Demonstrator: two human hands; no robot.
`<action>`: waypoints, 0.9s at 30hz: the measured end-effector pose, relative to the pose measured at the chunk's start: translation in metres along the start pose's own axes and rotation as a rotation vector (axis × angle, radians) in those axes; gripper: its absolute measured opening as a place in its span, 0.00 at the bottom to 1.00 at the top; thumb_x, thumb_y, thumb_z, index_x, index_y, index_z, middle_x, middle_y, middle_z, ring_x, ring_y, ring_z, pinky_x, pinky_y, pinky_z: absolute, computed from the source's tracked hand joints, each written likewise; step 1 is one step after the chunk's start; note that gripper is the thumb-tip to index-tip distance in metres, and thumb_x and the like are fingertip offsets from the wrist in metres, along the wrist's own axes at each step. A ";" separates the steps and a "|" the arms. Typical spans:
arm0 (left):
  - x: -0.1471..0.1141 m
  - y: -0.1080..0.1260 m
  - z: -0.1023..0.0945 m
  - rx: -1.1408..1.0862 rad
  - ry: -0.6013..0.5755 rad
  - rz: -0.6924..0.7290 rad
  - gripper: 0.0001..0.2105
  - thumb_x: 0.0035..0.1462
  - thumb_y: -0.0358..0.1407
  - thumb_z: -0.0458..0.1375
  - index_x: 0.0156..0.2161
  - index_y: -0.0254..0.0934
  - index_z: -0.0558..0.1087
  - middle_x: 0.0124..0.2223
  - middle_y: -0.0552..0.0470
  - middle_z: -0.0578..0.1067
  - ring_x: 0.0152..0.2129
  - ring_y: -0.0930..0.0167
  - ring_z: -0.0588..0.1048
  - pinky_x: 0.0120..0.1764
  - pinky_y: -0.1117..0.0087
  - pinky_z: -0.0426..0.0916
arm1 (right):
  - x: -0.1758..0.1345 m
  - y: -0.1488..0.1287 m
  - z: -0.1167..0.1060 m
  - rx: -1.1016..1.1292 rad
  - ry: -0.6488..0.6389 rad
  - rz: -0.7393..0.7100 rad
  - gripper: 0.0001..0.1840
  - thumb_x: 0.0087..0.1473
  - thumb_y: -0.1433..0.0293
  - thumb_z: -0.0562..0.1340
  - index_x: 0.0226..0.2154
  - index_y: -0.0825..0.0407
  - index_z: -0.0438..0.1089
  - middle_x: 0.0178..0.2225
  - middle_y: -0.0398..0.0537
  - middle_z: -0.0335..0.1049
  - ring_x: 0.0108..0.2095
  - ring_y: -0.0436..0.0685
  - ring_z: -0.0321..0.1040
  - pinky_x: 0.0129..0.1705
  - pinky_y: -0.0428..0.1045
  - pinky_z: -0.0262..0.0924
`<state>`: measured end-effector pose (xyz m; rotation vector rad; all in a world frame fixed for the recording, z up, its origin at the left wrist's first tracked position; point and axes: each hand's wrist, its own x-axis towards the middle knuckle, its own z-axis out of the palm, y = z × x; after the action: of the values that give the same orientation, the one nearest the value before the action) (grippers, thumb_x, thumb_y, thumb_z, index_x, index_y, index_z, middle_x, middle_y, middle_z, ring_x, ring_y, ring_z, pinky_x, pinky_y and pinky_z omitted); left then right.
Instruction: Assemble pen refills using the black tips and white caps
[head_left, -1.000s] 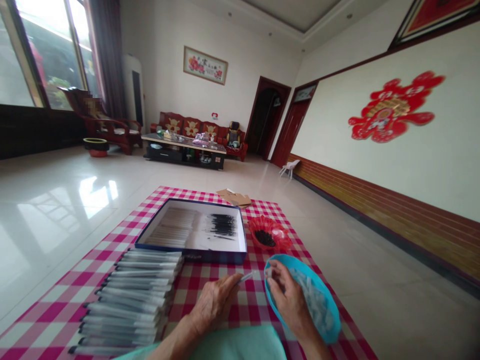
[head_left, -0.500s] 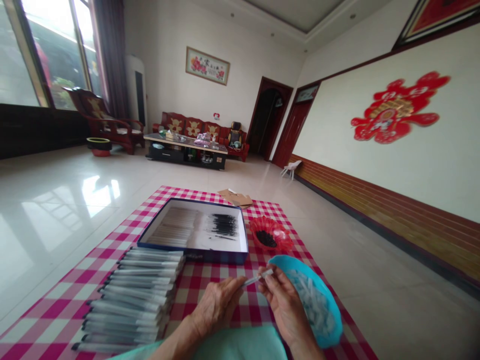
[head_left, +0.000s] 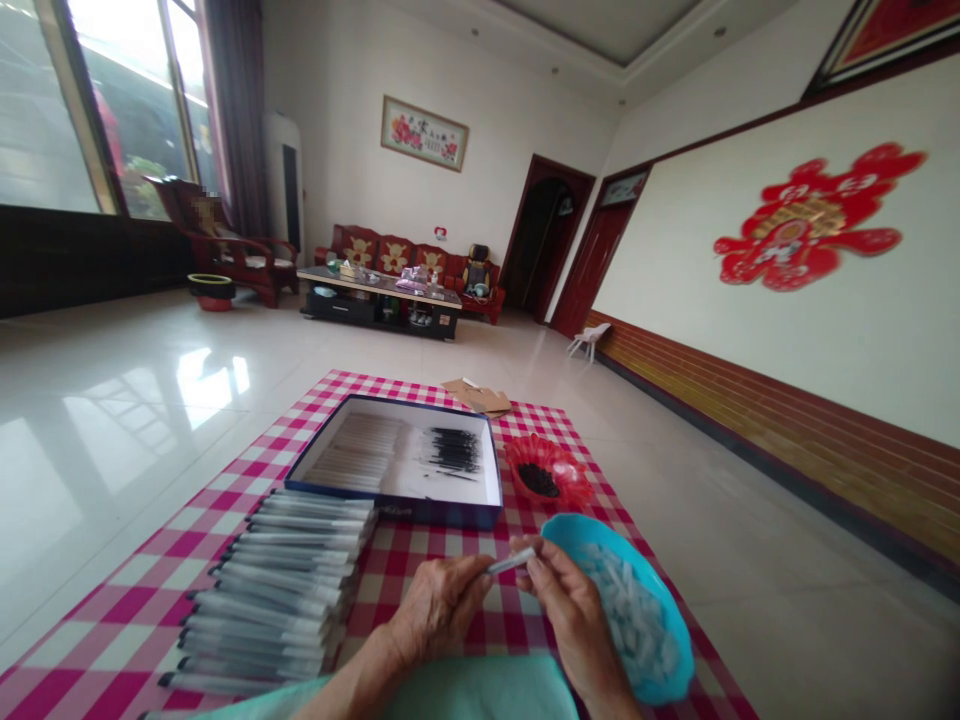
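Between my two hands is a pen (head_left: 508, 563) with a translucent barrel and a whitish cap end. My left hand (head_left: 439, 605) is closed around its left part, hiding most of the barrel. The fingers of my right hand (head_left: 559, 585) pinch it at the cap end. A blue bowl (head_left: 679, 625) of white translucent caps (head_left: 634, 610) stands right beside my right hand. To the left of my left hand lies a stack of capped pens (head_left: 277, 590), their dark ends pointing left.
A shallow box (head_left: 442, 512) holds clear tubes (head_left: 356, 450) and thin black refills (head_left: 454, 450). Beside it, a red scalloped bowl (head_left: 570, 480) contains small black pieces (head_left: 538, 480). Brown cardboard (head_left: 480, 397) lies at the far edge of the checked tablecloth (head_left: 112, 620).
The right fingers have shifted slightly along the pen, and the cap end sits closer to my left hand. The whole view has moved a little, so things appear further right.
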<state>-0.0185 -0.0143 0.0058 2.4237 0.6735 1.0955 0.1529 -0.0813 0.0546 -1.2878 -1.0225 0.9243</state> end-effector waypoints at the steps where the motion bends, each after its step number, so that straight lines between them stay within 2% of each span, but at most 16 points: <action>1: 0.000 0.000 0.000 0.005 -0.001 -0.002 0.12 0.66 0.36 0.43 0.44 0.38 0.69 0.26 0.52 0.74 0.20 0.73 0.72 0.24 0.73 0.61 | 0.001 0.000 -0.001 -0.013 0.001 -0.004 0.22 0.48 0.56 0.65 0.43 0.52 0.73 0.43 0.53 0.75 0.44 0.63 0.70 0.44 0.54 0.66; 5: 0.000 0.001 0.000 0.038 -0.011 -0.015 0.13 0.66 0.36 0.43 0.42 0.37 0.70 0.24 0.53 0.72 0.20 0.74 0.70 0.24 0.74 0.58 | 0.003 0.000 -0.005 -0.099 0.022 -0.035 0.23 0.48 0.55 0.66 0.43 0.52 0.73 0.38 0.51 0.76 0.39 0.61 0.73 0.42 0.53 0.67; 11: 0.001 0.005 -0.004 0.148 0.019 -0.006 0.13 0.66 0.36 0.44 0.41 0.37 0.71 0.25 0.52 0.71 0.20 0.73 0.70 0.23 0.74 0.56 | 0.004 -0.004 -0.002 -0.218 0.061 -0.083 0.20 0.47 0.53 0.65 0.32 0.53 0.73 0.25 0.46 0.73 0.28 0.55 0.69 0.32 0.48 0.65; 17: 0.002 0.010 -0.010 0.230 0.077 0.076 0.13 0.66 0.35 0.45 0.44 0.36 0.72 0.24 0.53 0.70 0.19 0.74 0.69 0.23 0.76 0.57 | 0.005 -0.012 -0.001 -0.268 -0.038 -0.067 0.21 0.51 0.51 0.60 0.28 0.53 0.69 0.22 0.44 0.69 0.25 0.54 0.67 0.30 0.47 0.64; 23: 0.002 0.014 -0.011 0.216 0.086 0.087 0.12 0.65 0.34 0.46 0.44 0.36 0.71 0.24 0.53 0.71 0.19 0.75 0.71 0.23 0.77 0.59 | 0.007 -0.019 -0.002 -0.651 0.009 -0.325 0.21 0.55 0.54 0.56 0.21 0.50 0.64 0.17 0.39 0.60 0.21 0.50 0.57 0.25 0.45 0.55; 27: 0.002 0.013 -0.012 0.261 0.066 0.096 0.12 0.65 0.35 0.46 0.40 0.36 0.72 0.23 0.54 0.70 0.18 0.75 0.70 0.21 0.77 0.57 | 0.012 -0.017 0.007 -0.684 0.072 -0.261 0.26 0.55 0.50 0.53 0.15 0.49 0.54 0.12 0.36 0.52 0.17 0.48 0.50 0.21 0.45 0.50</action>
<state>-0.0233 -0.0218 0.0218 2.6741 0.7718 1.1957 0.1496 -0.0695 0.0724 -1.6721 -1.4770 0.3228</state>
